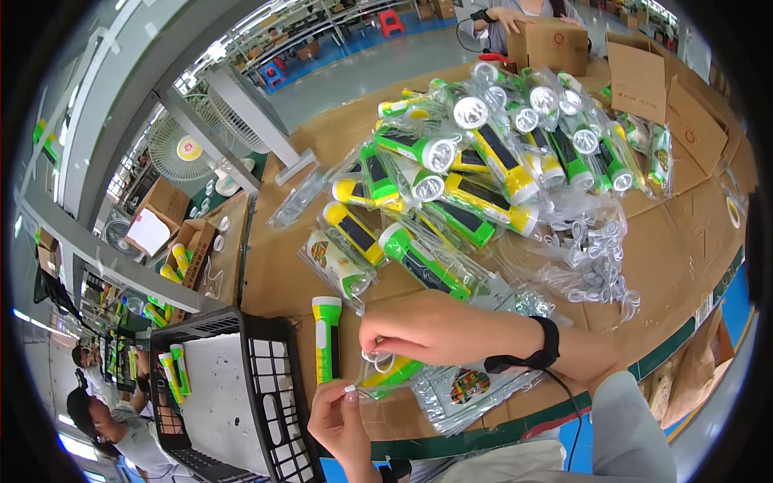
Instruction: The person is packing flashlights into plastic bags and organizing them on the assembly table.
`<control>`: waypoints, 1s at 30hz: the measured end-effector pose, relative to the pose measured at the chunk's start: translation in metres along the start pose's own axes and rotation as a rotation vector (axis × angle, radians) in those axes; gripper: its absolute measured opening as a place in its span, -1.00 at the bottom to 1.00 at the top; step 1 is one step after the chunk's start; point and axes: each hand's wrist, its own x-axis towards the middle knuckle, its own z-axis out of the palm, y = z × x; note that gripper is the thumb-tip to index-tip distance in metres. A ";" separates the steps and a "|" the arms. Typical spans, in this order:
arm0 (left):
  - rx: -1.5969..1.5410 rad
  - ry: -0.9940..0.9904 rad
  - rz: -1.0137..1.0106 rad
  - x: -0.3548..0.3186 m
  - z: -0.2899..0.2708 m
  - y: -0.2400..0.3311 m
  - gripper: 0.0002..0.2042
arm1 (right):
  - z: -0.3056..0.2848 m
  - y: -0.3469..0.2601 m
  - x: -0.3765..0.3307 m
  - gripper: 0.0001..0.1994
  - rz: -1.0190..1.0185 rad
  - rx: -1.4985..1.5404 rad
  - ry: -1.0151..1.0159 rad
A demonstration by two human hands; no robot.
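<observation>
My right hand is closed on a thin coiled white cable, held over the mouth of a clear plastic bag. A green and yellow flashlight lies in that bag. Thumb and fingers of my left hand pinch the bag's near edge, and a small white piece shows at the fingertips. Just left of my hands, an unbagged green and white flashlight lies on the cardboard. Under my right forearm are flat clear bags with a colourful printed patch.
Bagged flashlights are heaped across the far table. Bundled white cables lie to the right. A black crate with two flashlights stands at left. Open cartons and a co-worker's hand are at the far side. A cord trails from my right wristband.
</observation>
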 end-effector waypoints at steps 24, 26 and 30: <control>0.139 0.060 0.165 -0.019 0.004 0.011 -0.98 | -0.074 -0.048 -0.036 -0.86 -0.119 0.716 0.382; 0.115 0.070 0.145 -0.022 0.005 0.010 -0.98 | -0.063 -0.051 -0.035 -0.79 0.069 -0.093 0.244; 0.103 0.086 0.128 -0.023 0.004 0.010 -0.98 | -0.038 -0.061 -0.028 -0.78 0.228 -0.089 -0.324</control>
